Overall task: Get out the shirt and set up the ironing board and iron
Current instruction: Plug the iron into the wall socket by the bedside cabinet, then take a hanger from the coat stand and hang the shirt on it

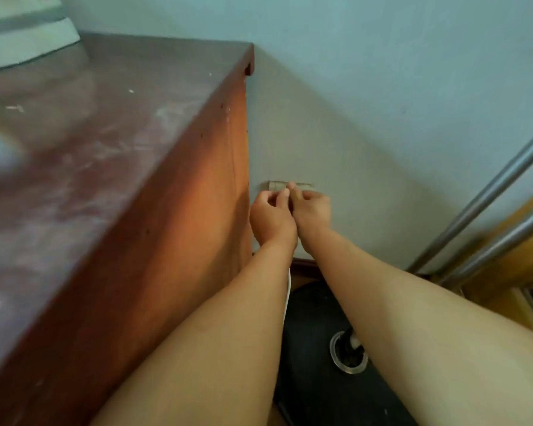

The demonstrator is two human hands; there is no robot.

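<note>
Both my hands reach down to a grey wall socket (305, 186) low on the wall, beside a wooden cabinet. My left hand (271, 218) is curled, with its fingertips just under the socket plate. A white cord (287, 290) drops from below its wrist towards the floor. The plug itself is hidden inside the fingers. My right hand (313, 209) presses against the left one, with one finger lying on the socket plate. No shirt or ironing board can be made out. A blurred white shape (28, 41) sits on the cabinet top at the far left.
The reddish-brown cabinet (173, 186) fills the left side, its side panel touching my left arm. A black round base with a metal pole (348, 353) stands on the floor under my arms. Two slanted metal rails (490, 210) and a wooden frame are at the right.
</note>
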